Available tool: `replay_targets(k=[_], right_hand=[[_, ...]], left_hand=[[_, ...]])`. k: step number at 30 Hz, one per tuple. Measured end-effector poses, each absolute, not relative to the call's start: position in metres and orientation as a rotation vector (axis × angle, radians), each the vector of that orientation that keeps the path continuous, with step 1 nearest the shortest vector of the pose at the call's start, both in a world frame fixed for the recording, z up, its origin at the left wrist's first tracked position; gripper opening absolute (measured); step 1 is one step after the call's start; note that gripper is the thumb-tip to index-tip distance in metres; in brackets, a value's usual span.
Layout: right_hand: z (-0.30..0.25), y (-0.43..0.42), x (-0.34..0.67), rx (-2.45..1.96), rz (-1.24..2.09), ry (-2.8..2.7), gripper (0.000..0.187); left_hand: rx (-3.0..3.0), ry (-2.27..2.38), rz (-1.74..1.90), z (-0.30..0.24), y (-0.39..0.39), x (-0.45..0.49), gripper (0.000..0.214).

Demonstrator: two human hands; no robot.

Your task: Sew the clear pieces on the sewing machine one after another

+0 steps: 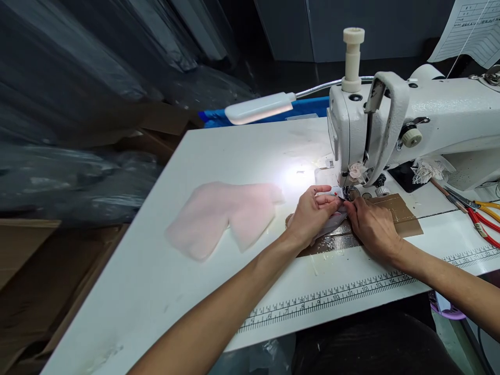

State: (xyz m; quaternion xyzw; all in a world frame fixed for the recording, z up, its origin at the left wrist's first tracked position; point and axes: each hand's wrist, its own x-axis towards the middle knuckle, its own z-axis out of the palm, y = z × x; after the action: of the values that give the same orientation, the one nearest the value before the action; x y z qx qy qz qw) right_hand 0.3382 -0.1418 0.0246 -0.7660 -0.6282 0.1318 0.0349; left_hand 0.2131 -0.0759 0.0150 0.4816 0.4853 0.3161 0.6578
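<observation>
Tabletop ruler (351,292), perhaps 7–13, near hands (371,225)

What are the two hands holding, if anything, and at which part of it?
A small pale fabric piece, at its end by the presser foot: the left hand pinches it; the right hand has fingertips on it, grip unclear.

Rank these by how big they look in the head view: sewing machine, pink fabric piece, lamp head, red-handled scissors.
1. sewing machine
2. pink fabric piece
3. lamp head and red-handled scissors: too alike to rank; the scissors run off frame.
</observation>
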Motion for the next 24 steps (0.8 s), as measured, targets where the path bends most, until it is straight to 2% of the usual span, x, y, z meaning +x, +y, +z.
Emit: replay_targets(k=[5,9,13,24], right_hand=[[0.019,-0.140,0.344,-2.232,0.581,-1.715,0.038],[0.021,-0.141,0.360,-2.050,0.755,-1.630,0.045],[0.027,-0.144,0.380,-1.944,0.783,-1.637,0.047],[0.019,-0.144,0.402,-1.726,0.854,-1.785,0.068]], left_hand=[[1.136,1.056,0.707,0.012,-0.076,0.211,0.040],[1.200,0.997,0.639,0.012,-0.076,0.208,0.045],[1.289,0.931,0.595,0.012,-0.073,0.206,0.052],[1.624,1.043,0.660,0.013,-0.061,0.195,0.048]])
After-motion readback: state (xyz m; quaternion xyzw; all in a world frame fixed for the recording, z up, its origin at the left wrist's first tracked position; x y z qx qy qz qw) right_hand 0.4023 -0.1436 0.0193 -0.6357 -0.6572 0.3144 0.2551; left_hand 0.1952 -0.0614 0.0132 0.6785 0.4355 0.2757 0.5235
